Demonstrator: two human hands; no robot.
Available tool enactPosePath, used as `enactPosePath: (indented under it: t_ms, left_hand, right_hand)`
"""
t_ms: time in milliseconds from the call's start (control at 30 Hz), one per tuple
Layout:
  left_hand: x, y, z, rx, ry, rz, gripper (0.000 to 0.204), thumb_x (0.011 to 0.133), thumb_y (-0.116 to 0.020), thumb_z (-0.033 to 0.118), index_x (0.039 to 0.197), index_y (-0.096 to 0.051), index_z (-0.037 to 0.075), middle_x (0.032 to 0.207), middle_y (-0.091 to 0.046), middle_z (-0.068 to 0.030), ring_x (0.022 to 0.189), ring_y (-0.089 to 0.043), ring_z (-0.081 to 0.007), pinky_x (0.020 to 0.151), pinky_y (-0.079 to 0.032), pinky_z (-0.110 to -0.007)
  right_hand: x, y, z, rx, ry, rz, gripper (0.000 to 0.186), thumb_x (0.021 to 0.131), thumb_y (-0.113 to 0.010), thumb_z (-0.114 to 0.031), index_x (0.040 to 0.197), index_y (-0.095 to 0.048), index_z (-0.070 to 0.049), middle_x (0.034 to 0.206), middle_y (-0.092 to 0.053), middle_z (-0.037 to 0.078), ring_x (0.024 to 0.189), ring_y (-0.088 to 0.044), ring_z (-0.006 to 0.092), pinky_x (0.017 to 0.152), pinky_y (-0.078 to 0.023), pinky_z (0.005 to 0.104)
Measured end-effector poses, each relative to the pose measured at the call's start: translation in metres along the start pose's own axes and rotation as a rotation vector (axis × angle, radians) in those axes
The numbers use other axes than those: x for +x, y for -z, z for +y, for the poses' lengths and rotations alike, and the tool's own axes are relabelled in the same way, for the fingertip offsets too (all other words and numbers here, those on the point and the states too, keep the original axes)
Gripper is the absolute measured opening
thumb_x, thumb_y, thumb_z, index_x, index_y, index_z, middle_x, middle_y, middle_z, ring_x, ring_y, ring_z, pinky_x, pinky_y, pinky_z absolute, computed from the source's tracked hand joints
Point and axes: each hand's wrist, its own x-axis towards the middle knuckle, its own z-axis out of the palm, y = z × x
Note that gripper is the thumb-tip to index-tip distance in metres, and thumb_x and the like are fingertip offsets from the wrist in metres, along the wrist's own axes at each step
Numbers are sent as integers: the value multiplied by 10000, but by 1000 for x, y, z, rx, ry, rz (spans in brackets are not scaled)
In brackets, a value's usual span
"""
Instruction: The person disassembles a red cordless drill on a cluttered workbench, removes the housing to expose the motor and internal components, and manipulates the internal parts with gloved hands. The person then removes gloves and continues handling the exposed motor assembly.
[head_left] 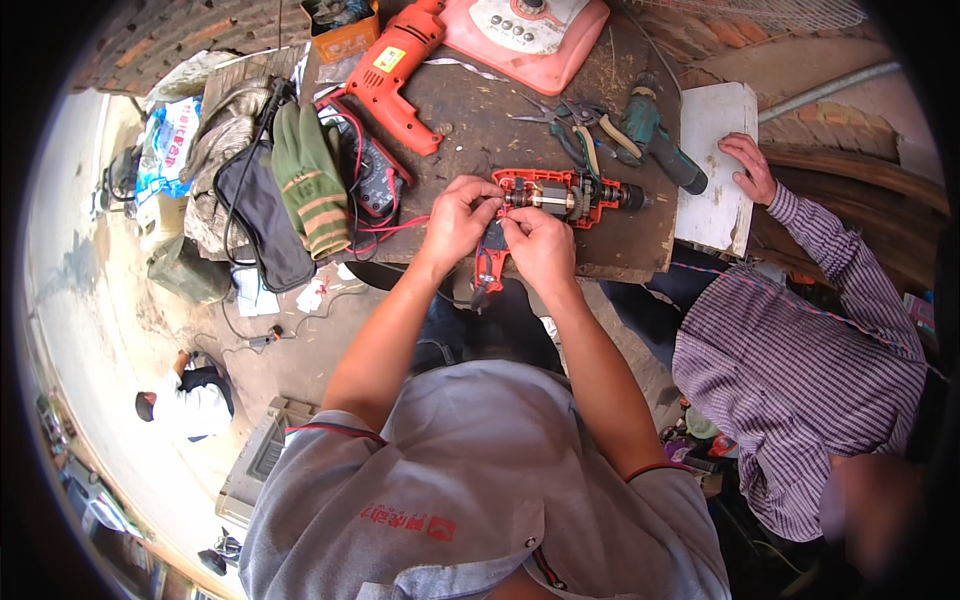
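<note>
An opened electric drill (pixel 550 197) with an orange-red housing lies at the bench's front edge, its motor, gears and black chuck exposed. Its handle (pixel 488 262) points toward me, wires showing inside. My left hand (pixel 462 222) is closed in a pinch at the rear end of the drill. Close beside it, my right hand (pixel 541 245) pinches too, above the handle. Thin red wire shows around the fingertips, but what each hand grips is too small to make out. A red lead (pixel 405 226) runs from the left toward my left hand.
A multimeter (pixel 378 182), striped green glove (pixel 308 190) and black pouch (pixel 262 215) lie left. Behind are an orange drill (pixel 395 75), pliers (pixel 575 125), a green cordless drill (pixel 655 132) and a pink-white appliance (pixel 525 35). Another person's hand (pixel 748 168) rests on a white board (pixel 712 205).
</note>
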Motion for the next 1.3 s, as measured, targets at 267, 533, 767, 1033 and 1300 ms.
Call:
enactPosePath:
  t_ms: [267,533,767,1033,1300]
  left_hand:
    - [1,2,1,-36,34,-31,145,902,-733,64,1033,-765,13,1044,-707,-129,1004,-681,-275,897,-542,-365]
    - [-5,10,14,-58,38,-27,218,930,-660,33,1138,-720,9,1120,-666,-160,933,-683,-283,846,-548,-362]
    - [-58,38,57,16,-104,-111,229,951,-664,20,1177,-682,-7,1017,-669,-134,816,-677,-218,744,-555,-332]
    - [-157,-2,86,-355,319,-751,214,994,-706,95,1196,-688,26,990,-698,-26,928,-663,-102,841,-542,-280]
    - [-256,-167,130,-546,230,-926,269,1092,-554,268,1035,-630,17,805,-636,-38,744,-641,-126,643,-518,-307]
  right_hand:
    - [-8,-14,-2,48,-108,42,129,907,-725,-246,944,-754,-126,743,-724,130,705,-717,356,662,-551,465]
    - [-36,-14,2,315,-96,143,193,946,-729,-169,1095,-702,-50,793,-742,138,693,-733,248,659,-556,374]
    - [-171,32,76,214,-318,76,192,951,-740,-151,1083,-724,-13,814,-709,66,720,-641,119,661,-517,284]
    - [-291,26,162,405,-501,24,318,1014,-663,-302,1113,-721,-5,901,-746,139,744,-700,235,707,-555,353]
    - [-282,85,132,2169,-124,-53,703,1077,-309,-617,1373,-586,-42,1284,-632,163,1244,-563,286,1120,-412,465]
